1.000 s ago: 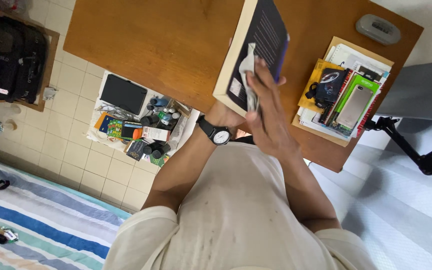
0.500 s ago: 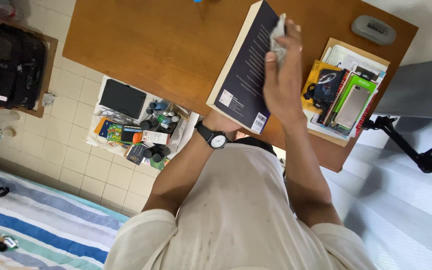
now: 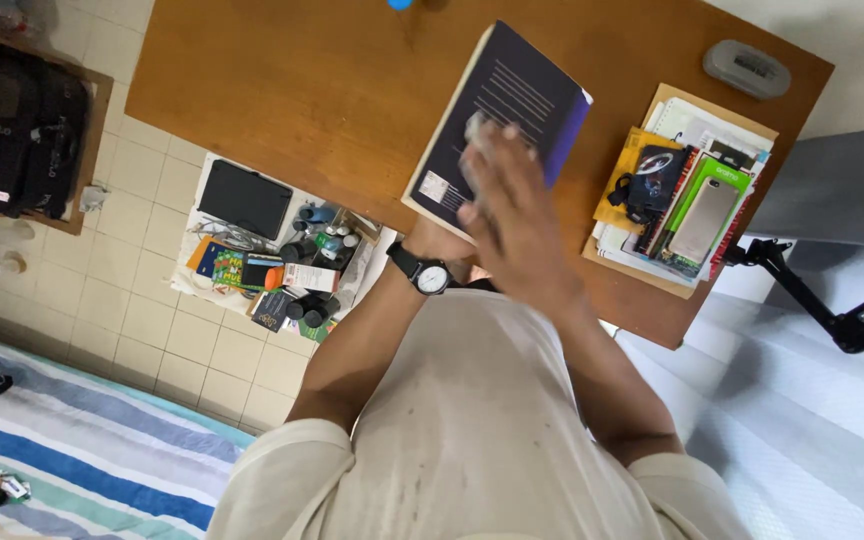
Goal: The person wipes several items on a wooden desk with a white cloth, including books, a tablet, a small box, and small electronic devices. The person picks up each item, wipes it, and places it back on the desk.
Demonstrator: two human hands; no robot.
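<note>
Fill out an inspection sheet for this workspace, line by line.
Surface: wooden desk, mostly bare on its left part.
Job's things: dark book held tilted above the desk; pale cloth pressed on its cover.
Clutter: stack of papers and boxes with a phone on top; grey case at the desk corner.
Grippers: left hand, mostly hidden, under the book; right hand on the cloth, blurred.
Cables: nothing seen.
Surroundings: floor pile of bottles and books; black backpack; striped bedding.

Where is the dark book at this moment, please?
In the head view the dark book is held above the wooden desk, near top centre, gripped from below by the left hand, the right hand pressing a pale cloth on its cover.
</note>
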